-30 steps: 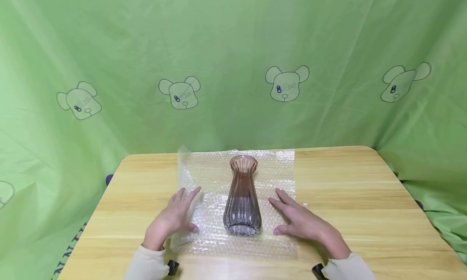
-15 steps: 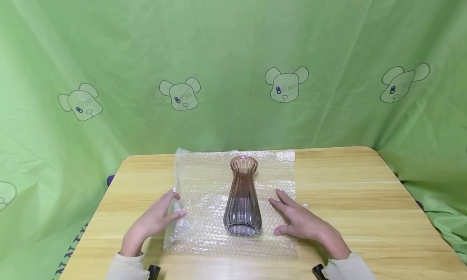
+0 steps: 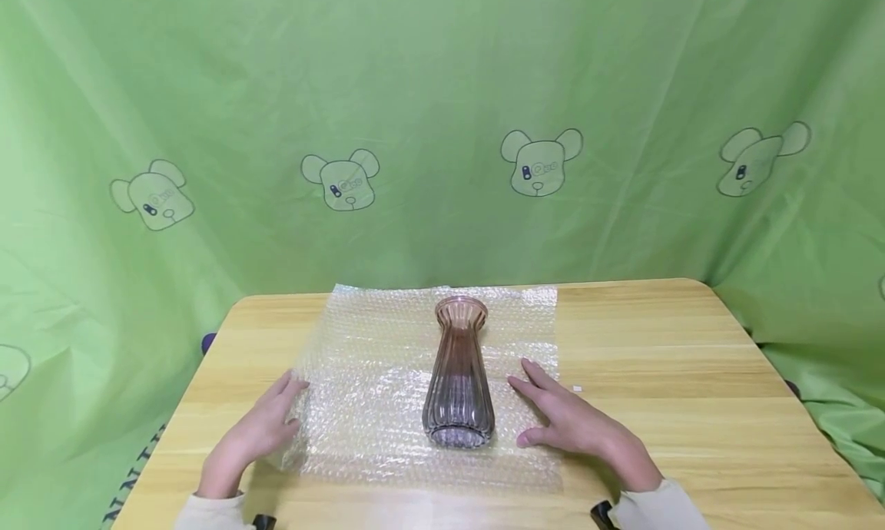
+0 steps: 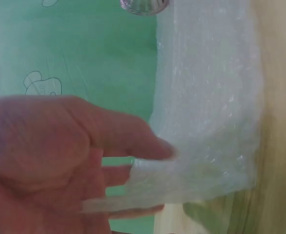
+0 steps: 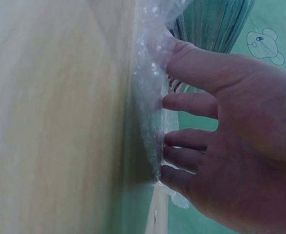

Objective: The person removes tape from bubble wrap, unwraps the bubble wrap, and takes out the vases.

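A ribbed glass vase (image 3: 459, 384), pinkish at the mouth and grey toward the base, lies on its side on a sheet of bubble wrap (image 3: 373, 430), its mouth facing away. My left hand (image 3: 259, 426) is at the sheet's left edge. In the left wrist view that edge passes between the thumb and the straight fingers (image 4: 119, 176), partly hiding them. To the right of the vase, my right hand (image 3: 574, 419) has its fingers spread, with thumb and fingertips resting on the wrap near its right edge. In the right wrist view, the fingers (image 5: 189, 139) are straight.
The sheet lies on a light wooden table (image 3: 691, 422) with rounded far corners. Just right of my right hand is a tiny white scrap (image 3: 577, 389). A green curtain (image 3: 442, 92) printed with bear heads hangs behind and around the table.
My left hand has moved left and toward me, and the wrap's left edge has spread outward with it. My right hand and the vase have stayed in place.
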